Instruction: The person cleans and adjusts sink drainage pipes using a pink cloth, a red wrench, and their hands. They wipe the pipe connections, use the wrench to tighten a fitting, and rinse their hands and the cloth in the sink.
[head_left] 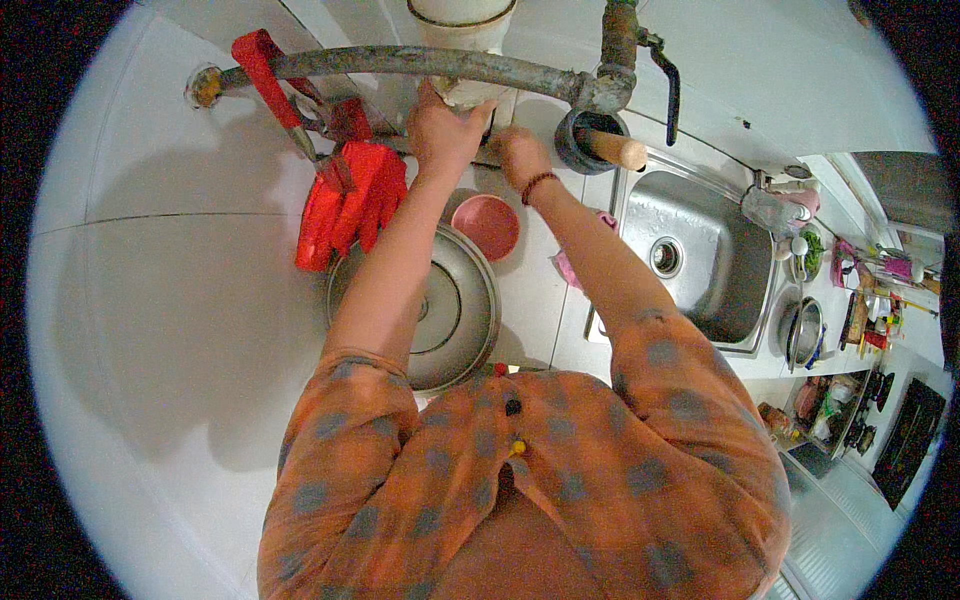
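Note:
Both arms stretch forward to the far wall, in orange and grey checked sleeves. My left hand (445,132) is up against the lower end of a thick white pipe (463,40). Its fingers are mostly hidden behind the pipe. Just right of it is my right hand (522,158), wearing a dark beaded bracelet (538,187). Those fingers are curled in toward the pipe's foot, and what they hold, if anything, does not show. A small dark thing shows between the hands, too little of it to name. Below them sits a pink bowl (486,227).
A corroded metal pipe (400,62) with a black-handled valve (668,85) crosses above. Red rubber gloves (350,205) hang at left over a lidded round metal pot (460,330). At right are a dark mortar (571,140) with a wooden pestle (615,149) and a steel sink (725,290).

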